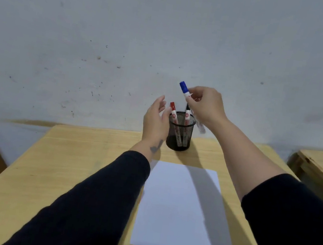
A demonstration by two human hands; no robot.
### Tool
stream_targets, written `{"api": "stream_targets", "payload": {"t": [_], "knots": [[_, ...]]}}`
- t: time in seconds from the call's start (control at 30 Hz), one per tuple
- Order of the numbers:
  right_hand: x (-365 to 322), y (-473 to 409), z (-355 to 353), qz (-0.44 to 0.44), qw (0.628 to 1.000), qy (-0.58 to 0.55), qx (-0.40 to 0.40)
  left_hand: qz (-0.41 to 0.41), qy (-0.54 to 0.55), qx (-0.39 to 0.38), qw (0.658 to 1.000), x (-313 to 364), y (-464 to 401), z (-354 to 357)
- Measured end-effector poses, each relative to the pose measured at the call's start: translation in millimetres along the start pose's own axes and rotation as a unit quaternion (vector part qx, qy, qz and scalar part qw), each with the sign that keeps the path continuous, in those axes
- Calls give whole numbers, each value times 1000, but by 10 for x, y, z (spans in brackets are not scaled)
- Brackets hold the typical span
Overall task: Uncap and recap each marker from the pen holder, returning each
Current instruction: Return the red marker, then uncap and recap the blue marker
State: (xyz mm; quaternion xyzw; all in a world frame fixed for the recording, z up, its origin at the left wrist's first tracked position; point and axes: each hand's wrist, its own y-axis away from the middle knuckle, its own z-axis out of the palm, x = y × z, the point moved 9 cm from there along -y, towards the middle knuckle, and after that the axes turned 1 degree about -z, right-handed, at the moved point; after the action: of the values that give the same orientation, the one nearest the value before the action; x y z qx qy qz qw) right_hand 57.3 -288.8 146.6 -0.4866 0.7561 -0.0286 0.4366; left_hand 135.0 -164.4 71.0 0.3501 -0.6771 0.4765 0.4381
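So the right hand (204, 105) has the blue marker (191, 106) pinched between thumb and fingers, cap still on, held up in the air above and a bit to the right of the pen holder (180, 132). The marker is tilted, blue cap pointing up and to the left, and the white barrel runs down behind the hand and pokes out below it near the holder's right rim. It's fully out of the holder as far as I can see.

The left hand (155, 121) isn't gripping anything. Its fingers are loose and spread a little, palm facing right, sitting just beside the left side of the holder. Hard to tell if it actually touches the mesh or just hangs next to it.

The holder itself is a black mesh cup standing upright near the far edge of the desk (79, 164). Two markers are inside it: a red marker (174, 122) leaning left with its cap sticking out above the rim, and a black marker (186, 124) more upright next to it. Both are capped.

Closer to the person there's a plain white sheet of paper (176, 210) lying flat on the desk, well apart from the holder, with arm shadows across it. Both arms are in dark sleeves pushed up from the wrists. Behind the desk is a scuffed pale wall (127, 33).
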Motion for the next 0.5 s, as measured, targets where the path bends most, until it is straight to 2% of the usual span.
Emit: {"api": "stream_targets", "payload": {"t": [0.1, 0.2, 0.27, 0.33, 0.4, 0.47, 0.5], "knots": [[109, 266, 207, 10, 998, -10, -60, 39, 19, -25, 999, 254, 58, -120], [120, 475, 330, 14, 996, -20, -86, 24, -9, -72, 997, 250, 173, -155], [87, 577, 381, 7, 995, -27, -91, 8, -6, -69, 998, 200, 242, -234], [61, 648, 362, 13, 997, -39, -59, -1, 6, -46, 999, 184, 285, -339], [63, 736, 234, 36, 998, -50, 26, -23, 47, 0, 999, 155, 297, -466], [164, 846, 205, 120, 984, -119, 62, -42, 81, 43, 995, 129, 314, -565], [256, 911, 305, 196, 956, -215, 40, -47, 90, 50, 994, 121, 331, -583]]}}
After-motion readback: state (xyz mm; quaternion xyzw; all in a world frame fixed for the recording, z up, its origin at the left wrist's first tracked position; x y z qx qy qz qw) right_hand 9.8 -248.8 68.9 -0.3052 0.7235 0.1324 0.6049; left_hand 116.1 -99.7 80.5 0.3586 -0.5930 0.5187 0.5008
